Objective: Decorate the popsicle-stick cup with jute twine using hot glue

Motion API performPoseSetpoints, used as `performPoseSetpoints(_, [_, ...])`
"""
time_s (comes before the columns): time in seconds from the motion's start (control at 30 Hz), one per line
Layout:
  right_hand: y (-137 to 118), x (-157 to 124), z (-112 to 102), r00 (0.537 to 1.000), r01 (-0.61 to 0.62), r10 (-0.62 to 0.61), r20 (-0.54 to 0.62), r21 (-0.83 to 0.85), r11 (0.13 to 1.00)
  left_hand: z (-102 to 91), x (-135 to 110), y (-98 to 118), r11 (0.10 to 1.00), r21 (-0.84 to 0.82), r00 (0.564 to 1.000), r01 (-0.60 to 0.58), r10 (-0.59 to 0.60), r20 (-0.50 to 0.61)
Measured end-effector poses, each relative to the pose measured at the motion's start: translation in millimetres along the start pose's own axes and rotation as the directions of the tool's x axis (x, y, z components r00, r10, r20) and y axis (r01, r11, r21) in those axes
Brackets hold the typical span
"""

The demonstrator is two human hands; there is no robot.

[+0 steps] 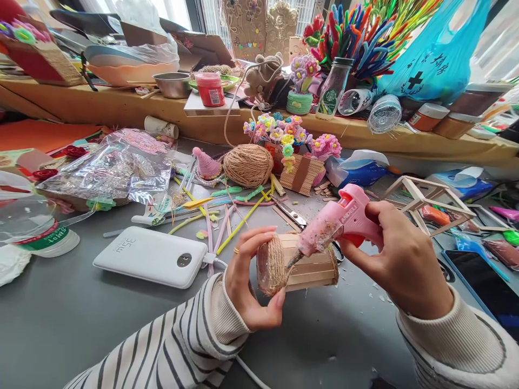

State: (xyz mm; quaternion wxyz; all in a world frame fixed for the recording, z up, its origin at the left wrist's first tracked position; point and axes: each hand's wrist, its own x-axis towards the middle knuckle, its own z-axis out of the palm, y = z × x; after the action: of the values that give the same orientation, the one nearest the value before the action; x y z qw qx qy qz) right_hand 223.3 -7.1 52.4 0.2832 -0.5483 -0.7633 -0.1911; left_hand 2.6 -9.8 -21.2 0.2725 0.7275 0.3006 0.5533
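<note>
Stick-covered container [312, 265], as I see it from my remote post, is held over the grey table [60, 313] by the left hand [244, 296], thumb and fingers closed around its twine-wrapped end. My right hand [399, 262] grips a pink glue gun [324, 227], nozzle at the twine's edge. Left of the container lies a white power bank [150, 256]; beyond it, scissors [295, 217], then a twine ball [248, 165].
</note>
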Motion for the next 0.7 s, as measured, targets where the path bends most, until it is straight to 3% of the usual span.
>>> performPoseSetpoints(0.7, [-1.4, -0.5, -3.2, 0.999, 0.052, -0.052, -0.017, -0.006, 0.999, 1.4, 1.5, 3.2, 1.0, -0.012, 0.999, 0.026, -0.026, -0.021])
